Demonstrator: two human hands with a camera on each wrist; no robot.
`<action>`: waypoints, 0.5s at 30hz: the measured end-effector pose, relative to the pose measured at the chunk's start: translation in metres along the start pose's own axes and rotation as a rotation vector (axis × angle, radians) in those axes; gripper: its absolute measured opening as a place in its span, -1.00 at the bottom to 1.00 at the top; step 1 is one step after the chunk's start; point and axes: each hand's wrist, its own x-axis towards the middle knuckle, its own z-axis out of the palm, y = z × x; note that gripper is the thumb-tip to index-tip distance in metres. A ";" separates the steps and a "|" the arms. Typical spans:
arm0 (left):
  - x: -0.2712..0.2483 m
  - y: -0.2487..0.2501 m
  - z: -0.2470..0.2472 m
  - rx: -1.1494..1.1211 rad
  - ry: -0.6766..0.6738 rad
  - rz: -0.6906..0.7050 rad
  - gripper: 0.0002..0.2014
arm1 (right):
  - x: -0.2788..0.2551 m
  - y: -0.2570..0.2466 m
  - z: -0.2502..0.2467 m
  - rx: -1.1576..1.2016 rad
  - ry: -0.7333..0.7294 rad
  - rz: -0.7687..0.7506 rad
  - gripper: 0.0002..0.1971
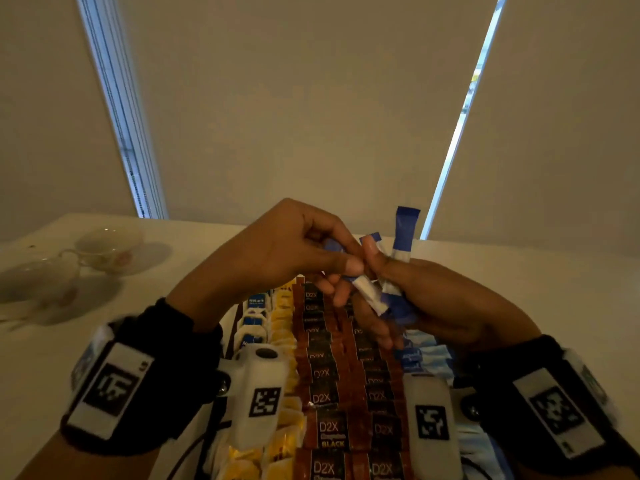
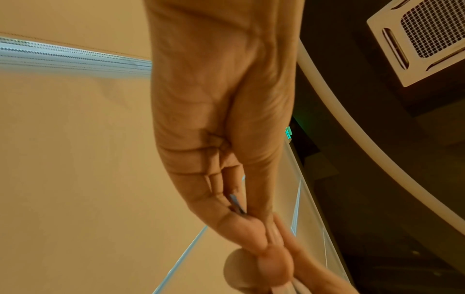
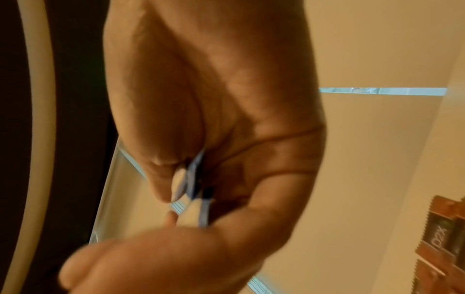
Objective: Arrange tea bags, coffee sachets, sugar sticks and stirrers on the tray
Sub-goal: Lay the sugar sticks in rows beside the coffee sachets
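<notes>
Both hands are raised together over the tray (image 1: 238, 311). My right hand (image 1: 384, 271) grips a bunch of blue-and-white sugar sticks (image 1: 403, 244) that stand up out of the fist. My left hand (image 1: 349, 268) pinches one sugar stick (image 1: 367, 296) between thumb and fingers, right against that bunch. The left wrist view shows a blue stick edge (image 2: 236, 202) between the fingers. In the right wrist view, sugar sticks (image 3: 193, 179) sit in the curled palm. Below lie rows of white tea bags (image 1: 254, 306), yellow tea bags (image 1: 282, 313), brown D2X coffee sachets (image 1: 325, 375) and pale blue sachets (image 1: 426, 355).
A flowered teacup (image 1: 104, 249) and a white jug (image 1: 38, 278) stand on the white table at the far left. Drawn window blinds fill the background. More coffee sachets (image 3: 440, 234) show at the edge of the right wrist view.
</notes>
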 end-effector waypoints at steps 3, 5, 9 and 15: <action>0.000 -0.001 0.005 -0.032 -0.016 0.012 -0.74 | 0.002 0.000 -0.001 0.081 -0.020 0.018 -0.30; 0.001 0.000 0.009 -0.039 -0.027 0.035 -0.79 | 0.002 -0.001 -0.001 0.118 -0.061 0.008 -0.29; 0.001 -0.001 0.010 -0.035 0.020 0.052 -0.81 | -0.003 -0.004 -0.003 0.150 -0.038 0.054 -0.29; 0.001 0.001 0.005 0.020 0.063 0.065 -0.80 | -0.006 -0.009 -0.007 0.140 0.057 0.049 -0.45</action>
